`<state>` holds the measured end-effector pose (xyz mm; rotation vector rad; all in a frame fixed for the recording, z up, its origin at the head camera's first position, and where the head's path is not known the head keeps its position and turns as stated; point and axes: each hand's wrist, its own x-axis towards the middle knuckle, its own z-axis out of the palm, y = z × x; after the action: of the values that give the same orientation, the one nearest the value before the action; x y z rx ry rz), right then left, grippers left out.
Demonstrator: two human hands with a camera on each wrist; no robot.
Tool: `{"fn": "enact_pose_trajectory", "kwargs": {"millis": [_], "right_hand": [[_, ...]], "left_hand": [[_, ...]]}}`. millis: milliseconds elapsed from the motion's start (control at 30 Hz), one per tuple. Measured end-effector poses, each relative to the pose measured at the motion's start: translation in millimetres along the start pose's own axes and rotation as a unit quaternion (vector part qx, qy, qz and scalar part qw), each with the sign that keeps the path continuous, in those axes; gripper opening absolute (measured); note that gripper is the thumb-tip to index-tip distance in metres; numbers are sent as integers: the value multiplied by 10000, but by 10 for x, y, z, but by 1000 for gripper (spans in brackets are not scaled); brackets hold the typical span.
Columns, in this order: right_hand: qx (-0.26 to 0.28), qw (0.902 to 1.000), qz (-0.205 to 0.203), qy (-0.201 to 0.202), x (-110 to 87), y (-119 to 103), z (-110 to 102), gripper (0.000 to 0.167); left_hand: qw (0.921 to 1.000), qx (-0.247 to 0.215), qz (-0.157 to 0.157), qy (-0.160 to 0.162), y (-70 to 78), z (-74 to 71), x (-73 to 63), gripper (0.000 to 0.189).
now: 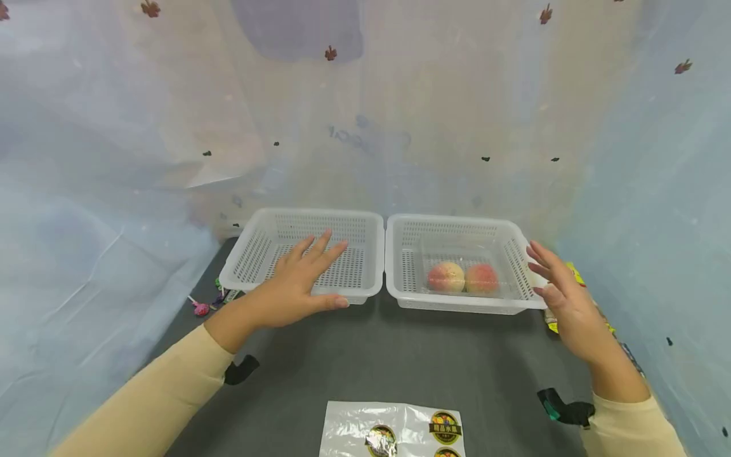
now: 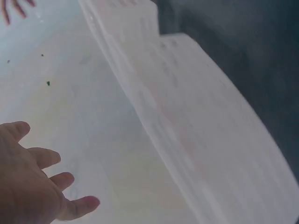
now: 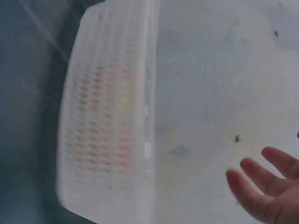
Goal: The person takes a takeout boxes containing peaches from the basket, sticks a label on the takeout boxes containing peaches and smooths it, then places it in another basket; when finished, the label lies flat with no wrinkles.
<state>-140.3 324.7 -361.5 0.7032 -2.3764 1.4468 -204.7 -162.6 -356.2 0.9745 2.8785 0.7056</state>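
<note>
Spread fingers on both hands: the left hand (image 1: 294, 285) hovers over the front of the left basket (image 1: 325, 222), thumb out to the side, while the right hand (image 1: 573, 311), fingers parted and lightly bent, hangs just beside the outer rim of the right basket (image 1: 451, 303), apart from it. From where I stand, a pale, blotchy backdrop (image 1: 422, 127) rises behind everything, and a dark grey table (image 1: 400, 355) runs up to it. Both white slotted baskets sit at its far end, side by side, rims nearly meeting. Nearer lies a shiny sticker sheet (image 1: 348, 422) with round emblems. Inside the right basket is a clear box (image 1: 457, 244), two peaches (image 1: 446, 277) showing in it. Yellow packaging (image 1: 553, 327) peeks out behind the right hand; left of the left basket lies a pink lollipop (image 1: 201, 309).
</note>
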Motion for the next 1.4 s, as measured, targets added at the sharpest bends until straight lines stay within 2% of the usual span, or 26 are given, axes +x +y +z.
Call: {"fn": "enact_pose_trajectory", "kwargs": {"millis": [67,100,200,333,433,567,700,767,833,900,967,1033,1100,1133,1233,1267,1400], "right_hand": [[916,9957,87,123,-105,117,19,61],[1411,9897,132,198,-157,176,37,62],[2676,9625,210,402,-304,327,101,65],[3581,9289,307,898,-450,489,232,73],[3970,8998,686,1675,-519,600,344,77],[4276,8485,1323,2825,-570,733,482,74],[4476,7919,1931,3678,-580,828,609,65],[4695,7606,2083,3970,-562,874,647,65],[5126,7199,2107,4178,-532,917,648,63],[5638,6725,2047,4337,-490,954,624,63],[6253,6108,1968,4441,-431,963,592,61],[6675,5595,1921,4522,-384,968,573,59],[6985,5215,1855,4536,-352,976,573,57],[7121,5058,1823,4515,-343,985,579,56],[7401,4864,1708,4319,-326,1013,622,56],[7454,4841,1673,4267,-323,1017,644,56],[7478,4914,1590,4173,-292,1006,735,58]], "left_hand": [[9994,-307,132,40,35,76,59,100],[9988,-463,179,45,55,113,88,100],[9955,-890,333,55,92,226,176,100],[9861,-1582,490,113,116,325,291,101],[9751,-2120,618,218,109,387,394,102],[9557,-2866,613,283,90,478,545,103],[9406,-3353,417,341,83,550,679,102],[9376,-3442,294,400,102,572,748,96],[9329,-3567,171,469,131,591,819,86],[9260,-3736,91,535,167,618,899,81],[9188,-3899,30,614,193,643,974,74],[9130,-4027,-10,648,214,674,1048,79],[9091,-4113,-68,667,249,698,1112,82],[9083,-4127,-105,678,264,714,1145,85],[9036,-4218,-205,712,309,761,1238,98],[9029,-4232,-227,716,326,773,1263,100],[8944,-4415,-251,678,358,833,1359,101]]}}
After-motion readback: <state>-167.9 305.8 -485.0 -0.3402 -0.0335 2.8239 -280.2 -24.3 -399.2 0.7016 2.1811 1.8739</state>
